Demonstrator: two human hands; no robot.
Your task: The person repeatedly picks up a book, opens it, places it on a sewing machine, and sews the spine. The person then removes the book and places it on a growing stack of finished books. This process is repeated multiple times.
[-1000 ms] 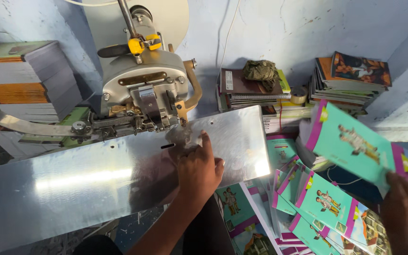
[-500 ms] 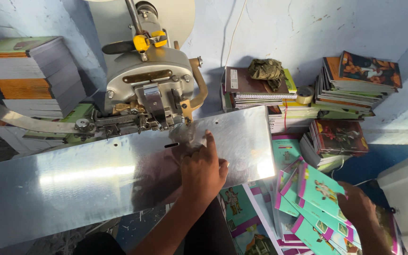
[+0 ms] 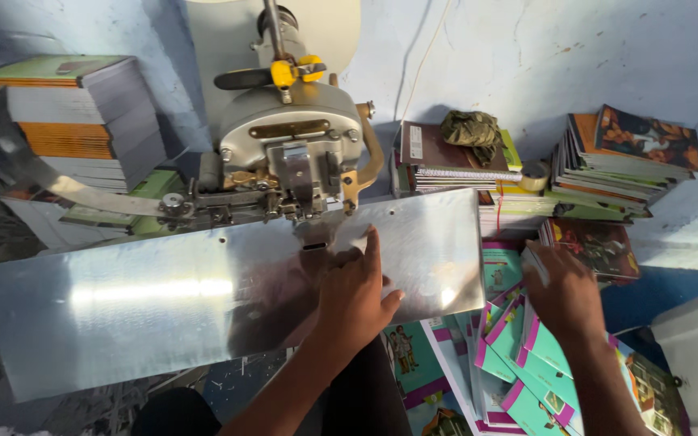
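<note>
Stacks of books fill the far left, grey page edges facing out, one orange band of spines in the middle and a green cover on top. Just right of them a curved metal strip runs to the grey stitching machine, which has a yellow clip high on its rod and a brass plate across its rounded head. Below the machine a wide shiny metal plate slopes across the worktop from lower left to upper right.

The left hand lies flat on this plate, right under the machine's head, fingers together and stretched forward, pressing on a small white sheet that peeks out beside them.

Behind the plate, against the pale blue wall, sits a pile of notebooks with a dark maroon cover on top and a crumpled olive cloth resting on it. A roll of tape stands just beside that pile. Further right rises a taller stack of booklets with dark, picture-printed covers.

The right hand comes down on a fanned heap of teal booklets with pink edge bands, lying below the plate's right end. Its fingers are bent onto the topmost booklet; whether they grip it I cannot tell. A dark red booklet lies just beyond the knuckles.
</note>
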